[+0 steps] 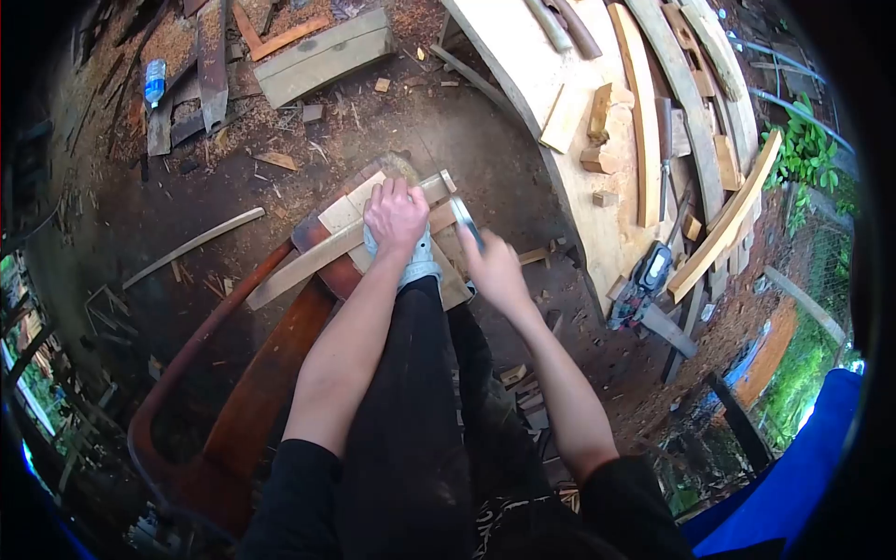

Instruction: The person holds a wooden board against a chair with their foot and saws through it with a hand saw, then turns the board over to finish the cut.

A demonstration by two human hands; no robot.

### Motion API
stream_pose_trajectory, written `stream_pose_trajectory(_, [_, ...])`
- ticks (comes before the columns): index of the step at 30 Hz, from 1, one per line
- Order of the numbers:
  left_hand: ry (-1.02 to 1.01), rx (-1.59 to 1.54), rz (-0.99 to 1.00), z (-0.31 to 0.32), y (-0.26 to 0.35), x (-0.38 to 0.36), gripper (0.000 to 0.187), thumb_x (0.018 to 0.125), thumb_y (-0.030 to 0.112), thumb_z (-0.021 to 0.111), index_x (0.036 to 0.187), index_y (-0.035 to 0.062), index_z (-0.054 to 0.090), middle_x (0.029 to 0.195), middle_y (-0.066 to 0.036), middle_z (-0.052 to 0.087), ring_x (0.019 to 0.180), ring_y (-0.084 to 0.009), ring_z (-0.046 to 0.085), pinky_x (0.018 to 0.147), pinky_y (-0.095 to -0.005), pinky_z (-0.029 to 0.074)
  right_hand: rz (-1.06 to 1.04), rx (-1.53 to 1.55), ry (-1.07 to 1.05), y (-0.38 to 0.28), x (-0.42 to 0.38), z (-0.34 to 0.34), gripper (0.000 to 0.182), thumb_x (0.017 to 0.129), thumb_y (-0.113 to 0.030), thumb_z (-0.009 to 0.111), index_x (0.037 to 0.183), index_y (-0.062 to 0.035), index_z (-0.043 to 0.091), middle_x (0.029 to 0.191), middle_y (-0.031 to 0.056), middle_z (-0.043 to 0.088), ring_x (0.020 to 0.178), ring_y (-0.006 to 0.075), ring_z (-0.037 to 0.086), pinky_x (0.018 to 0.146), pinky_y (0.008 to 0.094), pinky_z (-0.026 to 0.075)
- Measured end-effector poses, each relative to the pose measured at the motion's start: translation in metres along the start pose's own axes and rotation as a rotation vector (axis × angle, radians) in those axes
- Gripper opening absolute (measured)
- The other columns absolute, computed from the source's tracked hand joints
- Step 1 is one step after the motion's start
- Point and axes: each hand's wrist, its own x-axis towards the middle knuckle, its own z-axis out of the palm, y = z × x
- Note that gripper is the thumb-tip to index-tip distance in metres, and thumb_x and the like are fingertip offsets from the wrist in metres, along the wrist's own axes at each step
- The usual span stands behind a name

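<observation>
My left hand [397,217] is closed over a long pale wood strip [313,266], pressing it down near its upper right end. The strip lies slanted across other pale boards [355,198] on a dark red wooden chair [247,397]. Beside it my right hand [497,275] grips a tool with a flat, shiny metal blade [464,220], whose tip is close to the strip's end; its handle is hidden in the fist. A foot in a light blue-grey shoe [422,266] rests on the boards, just below my left hand.
At the right, a large pale slab [583,224] carries curved wood pieces [637,112], small blocks [605,198] and a chisel-like tool [665,159]. A dark power tool [649,280] sits by its lower edge. Planks [322,58], a water bottle [155,82] and wood shavings lie on the ground.
</observation>
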Motion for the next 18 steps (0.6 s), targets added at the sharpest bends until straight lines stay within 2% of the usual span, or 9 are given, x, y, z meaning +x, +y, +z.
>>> stream_pose_trajectory(2, [0.015,0.024,0.015,0.002,-0.002,0.006,0.019,0.086,0.022,0.06,0.077,0.0067,0.069,0.085,-0.011,0.069,0.084,-0.0308,0.068,0.069,-0.0489,0.056,0.07,-0.03,-0.028,-0.024,0.041,0.016,0.076,0.099,-0.063,0.053,0.104,0.0104,0.073,0.104,0.0398,0.069,0.108,0.0554,0.067,0.098,0.0576,0.052])
stream_pose_trajectory(6, [0.026,0.019,-0.014,0.005,0.0,-0.003,0.018,0.085,0.021,0.061,0.077,0.0076,0.069,0.084,-0.012,0.069,0.081,-0.0323,0.068,0.068,-0.0501,0.056,0.116,-0.051,-0.011,-0.035,0.022,0.01,0.08,0.099,-0.065,0.051,0.102,0.0108,0.075,0.11,0.0417,0.068,0.113,0.0552,0.066,0.102,0.0571,0.051])
stream_pose_trajectory(9, [0.048,0.019,-0.027,0.002,-0.002,-0.001,0.018,0.083,0.021,0.061,0.074,0.0068,0.068,0.083,-0.011,0.069,0.08,-0.0325,0.067,0.067,-0.0497,0.056,0.117,-0.108,-0.04,-0.043,0.017,0.01,0.079,0.099,-0.065,0.05,0.108,0.0105,0.073,0.11,0.0413,0.068,0.113,0.0552,0.065,0.102,0.0574,0.051])
stream_pose_trajectory(14, [0.059,-0.059,-0.028,0.004,-0.003,-0.001,0.017,0.08,0.022,0.063,0.071,0.0078,0.066,0.079,-0.009,0.065,0.079,-0.0299,0.066,0.066,-0.048,0.053,0.132,-0.075,-0.068,-0.029,0.023,0.011,0.075,0.103,-0.062,0.049,0.112,0.0093,0.068,0.097,0.0384,0.07,0.106,0.055,0.067,0.095,0.0582,0.052])
stream_pose_trajectory(15, [0.064,-0.068,-0.027,0.004,-0.004,0.0,0.015,0.079,0.02,0.064,0.07,0.0084,0.064,0.078,-0.009,0.064,0.079,-0.0292,0.065,0.067,-0.0463,0.052,0.104,-0.071,-0.062,-0.02,0.024,0.012,0.074,0.104,-0.062,0.049,0.104,0.0089,0.069,0.091,0.0368,0.07,0.102,0.0538,0.069,0.09,0.0563,0.053])
stream_pose_trajectory(18, [0.092,-0.182,-0.04,0.004,-0.005,-0.001,0.013,0.08,0.017,0.064,0.071,0.0072,0.063,0.077,-0.009,0.062,0.077,-0.0302,0.064,0.068,-0.0469,0.052,0.056,-0.062,-0.067,-0.007,0.029,0.01,0.074,0.105,-0.062,0.049,0.1,0.0089,0.07,0.088,0.0359,0.07,0.1,0.053,0.07,0.088,0.054,0.053])
